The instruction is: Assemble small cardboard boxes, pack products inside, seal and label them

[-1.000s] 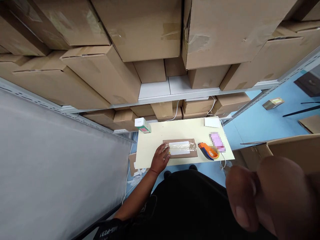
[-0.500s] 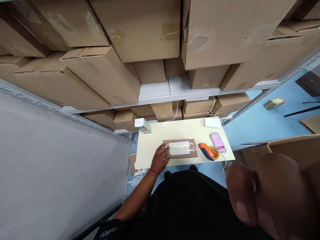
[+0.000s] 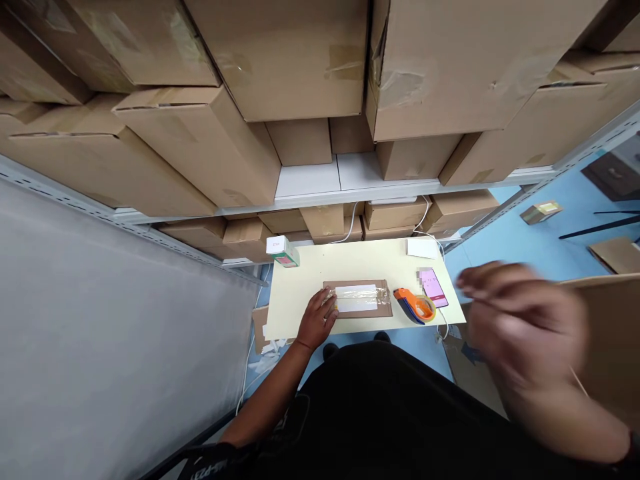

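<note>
On the pale yellow table point(image 3: 300, 320) lies a flat cardboard package point(image 3: 388, 309) with a white label and shiny clear tape across its top. My left hand point(image 3: 316, 321) rests on the package's left end, fingers stretched out and spread. My right hand point(image 3: 530, 327) is raised at the right, close to the camera and apart from the table; motion smears its fingers, so I cannot make out whether they hold anything. An orange and blue tape dispenser point(image 3: 411, 302) sits just right of the package. Beyond it lies a phone point(image 3: 434, 287) with a pink screen.
A small white and green box point(image 3: 283, 251) stands at the table's back left corner, and a white flat piece point(image 3: 421, 249) lies at the back right. Shelves of cardboard boxes point(image 3: 300, 60) rise behind. A large open carton point(image 3: 607, 320) is at the right.
My right hand has moved away from the camera, up and towards the table's right side. My left hand stays on the package. The view has shifted slightly.
</note>
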The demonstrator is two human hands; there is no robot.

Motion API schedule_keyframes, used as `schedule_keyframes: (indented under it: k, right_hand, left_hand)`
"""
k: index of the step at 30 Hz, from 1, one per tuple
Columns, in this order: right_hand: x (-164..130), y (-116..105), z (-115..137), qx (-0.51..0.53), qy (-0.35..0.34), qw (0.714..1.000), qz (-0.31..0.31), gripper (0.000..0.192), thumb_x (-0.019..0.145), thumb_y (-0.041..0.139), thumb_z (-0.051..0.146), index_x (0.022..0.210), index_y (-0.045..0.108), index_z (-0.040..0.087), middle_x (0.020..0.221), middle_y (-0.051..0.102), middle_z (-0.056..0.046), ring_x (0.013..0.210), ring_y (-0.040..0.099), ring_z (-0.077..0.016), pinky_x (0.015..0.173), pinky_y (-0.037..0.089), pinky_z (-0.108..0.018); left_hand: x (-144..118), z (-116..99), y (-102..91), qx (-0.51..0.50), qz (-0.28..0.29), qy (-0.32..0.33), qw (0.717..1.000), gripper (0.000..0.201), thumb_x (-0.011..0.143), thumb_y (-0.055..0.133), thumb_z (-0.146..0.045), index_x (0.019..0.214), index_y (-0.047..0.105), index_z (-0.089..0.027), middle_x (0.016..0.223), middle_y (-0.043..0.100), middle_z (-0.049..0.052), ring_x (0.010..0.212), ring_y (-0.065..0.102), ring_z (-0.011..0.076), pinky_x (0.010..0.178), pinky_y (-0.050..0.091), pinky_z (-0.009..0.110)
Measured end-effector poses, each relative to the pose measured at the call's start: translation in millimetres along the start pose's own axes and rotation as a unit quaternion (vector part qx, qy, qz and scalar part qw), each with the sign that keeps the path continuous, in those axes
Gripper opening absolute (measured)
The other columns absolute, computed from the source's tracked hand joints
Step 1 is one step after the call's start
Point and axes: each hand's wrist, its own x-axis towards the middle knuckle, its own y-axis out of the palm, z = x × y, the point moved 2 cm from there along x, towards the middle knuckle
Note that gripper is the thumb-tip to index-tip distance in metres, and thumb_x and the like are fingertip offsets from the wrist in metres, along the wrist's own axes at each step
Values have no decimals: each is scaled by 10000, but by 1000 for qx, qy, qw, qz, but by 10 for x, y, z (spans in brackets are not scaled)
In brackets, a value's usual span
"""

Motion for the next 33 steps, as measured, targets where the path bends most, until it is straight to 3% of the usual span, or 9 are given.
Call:
schedule_keyframes:
  k: [3, 5, 7, 10, 14, 20, 25, 29, 33]
  right_hand:
    - [-461, 135, -863, -163, 168, 961, 145, 134, 916, 635, 375, 855, 665, 260, 844, 659, -39, 803, 637, -238, 748, 517, -388]
    - [-862, 86, -1495, -299, 260, 895, 203, 177, 924, 579, 385, 895, 684, 244, 895, 682, -59, 867, 652, -265, 797, 520, -396]
    - [-1211, -28, -1993, -433, 294, 817, 241, 298, 890, 590, 348, 1147, 686, 232, 1146, 683, -108, 1116, 623, -316, 949, 490, -423]
    - [-1521, -166, -2422, -556, 291, 729, 274, 578, 894, 591, 349, 1449, 521, 204, 1400, 574, -173, 1325, 494, -359, 1062, 405, -459]
    - [-1596, -165, -2686, -604, 298, 673, 306, 603, 921, 566, 366, 1481, 468, 165, 1425, 540, -203, 1359, 446, -363, 1059, 373, -469]
    - [-1462, -158, -2953, -610, 340, 662, 271, 400, 940, 538, 286, 1316, 579, 156, 1254, 638, -189, 1183, 582, -317, 908, 407, -387]
    - [-1372, -218, -3012, -593, 387, 658, 257, 364, 937, 524, 300, 1246, 614, 132, 1048, 710, -176, 1020, 666, -316, 845, 404, -399]
    - [-1309, -291, -2971, -530, 423, 713, 177, 395, 916, 527, 379, 1238, 618, 169, 1030, 727, -155, 967, 675, -311, 857, 427, -418]
    - [-1182, -387, -2779, -344, 452, 822, 43, 435, 854, 538, 477, 1182, 604, 198, 989, 722, -90, 856, 671, -263, 767, 490, -366]
  left_hand:
    - [5, -20, -17, -8, -3, -4, 1000, 445, 1008, 554, -327, 1438, 585, -215, 1536, 526, 136, 1456, 453, 309, 1177, 442, 580]
    - [4, -32, -25, -11, 0, -9, 1000, 447, 1009, 549, -324, 1443, 581, -223, 1556, 506, 130, 1461, 449, 308, 1179, 441, 580]
    - [0, -42, -30, -11, 2, -12, 1000, 447, 1009, 547, -320, 1443, 581, -217, 1578, 479, 132, 1467, 441, 306, 1182, 441, 571]
    - [-8, -53, -36, -10, 4, -12, 1000, 445, 1008, 550, -317, 1439, 585, -213, 1579, 477, 132, 1466, 441, 303, 1181, 443, 565]
    - [-10, -60, -41, -4, 6, -11, 1000, 436, 1007, 552, -318, 1426, 592, -205, 1562, 493, 139, 1457, 448, 310, 1175, 442, 583]
    - [-10, -68, -48, -1, 8, -9, 1000, 430, 1004, 552, -314, 1417, 595, -203, 1562, 491, 135, 1451, 447, 307, 1173, 446, 572]
    - [31, -126, -111, 18, 13, -15, 1000, 428, 984, 569, -320, 1398, 614, -223, 1537, 522, 120, 1462, 428, 328, 1174, 427, 602]
    - [118, -212, -172, 23, 23, -2, 999, 413, 958, 576, -285, 1361, 641, -224, 1452, 594, 114, 1439, 447, 330, 1189, 396, 603]
    - [209, -278, -183, 18, 39, 18, 999, 355, 935, 549, -199, 1261, 688, -223, 1325, 667, 103, 1320, 543, 302, 1154, 424, 546]
